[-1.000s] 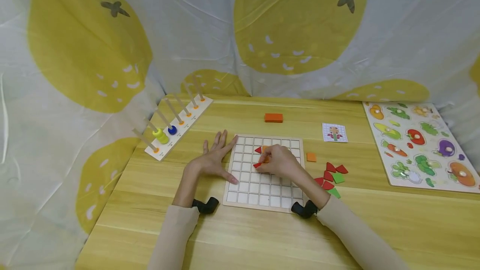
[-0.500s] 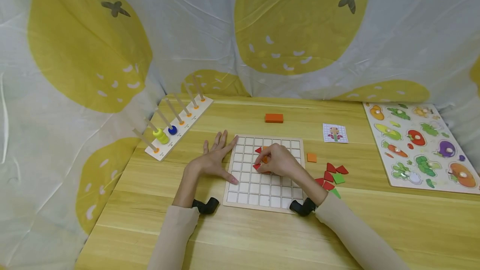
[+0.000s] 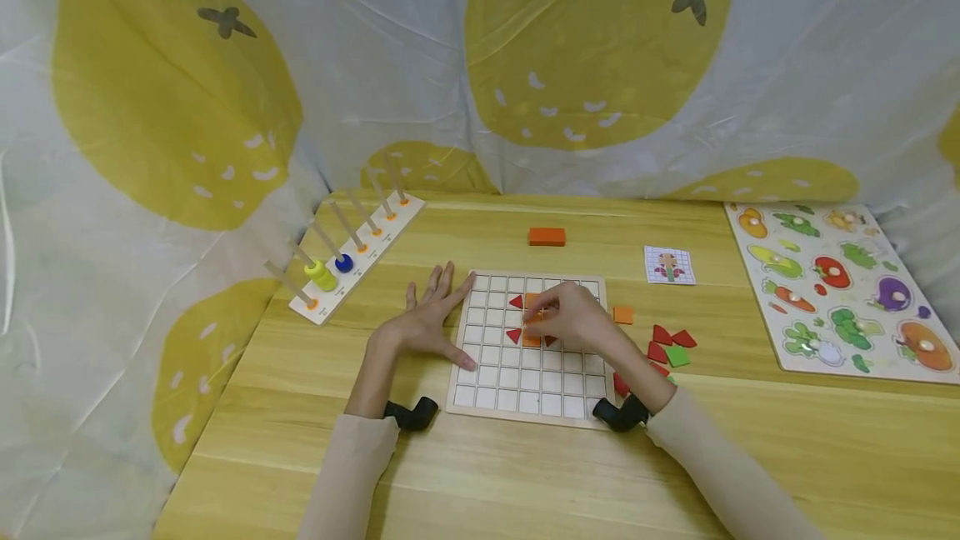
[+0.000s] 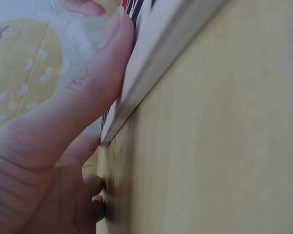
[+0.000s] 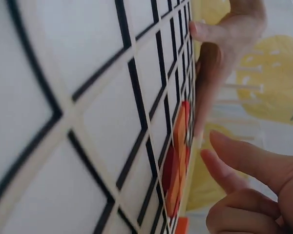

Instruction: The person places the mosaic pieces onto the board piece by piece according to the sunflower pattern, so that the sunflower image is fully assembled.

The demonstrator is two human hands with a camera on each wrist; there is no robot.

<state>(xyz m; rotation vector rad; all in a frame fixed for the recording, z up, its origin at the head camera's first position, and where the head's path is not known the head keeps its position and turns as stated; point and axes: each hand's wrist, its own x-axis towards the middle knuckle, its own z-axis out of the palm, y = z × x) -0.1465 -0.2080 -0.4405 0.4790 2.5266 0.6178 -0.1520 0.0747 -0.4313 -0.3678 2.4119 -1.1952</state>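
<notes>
A square white grid board point(image 3: 487, 396) with a wooden frame lies on the table. My left hand point(image 3: 423, 325), fingers spread, rests along its left edge; in the left wrist view the thumb point(image 4: 95, 80) lies over the rim point(image 4: 161, 48). Over the board's middle hovers my right hand point(image 3: 576, 319). The right wrist view shows its thumb and forefinger apart, with nothing between them. Beneath it are orange pieces point(image 3: 532, 340) in a column, partly covered by the fingers. Two red triangles point(image 3: 513, 336) sit left of the column, and another red piece point(image 3: 551, 340) shows at its right.
Right of the board lie an orange square point(image 3: 622, 315), several red pieces point(image 3: 657, 352) and a green piece point(image 3: 677, 356). Farther back are an orange block point(image 3: 547, 237) and a pattern card point(image 3: 670, 265). A vegetable puzzle point(image 3: 840, 307) lies far right; a peg stand point(image 3: 352, 261) stands left.
My right hand has let go of the lower red triangle, which now lies in a cell left of the orange column. The hand has shifted slightly right. My left hand stays put.
</notes>
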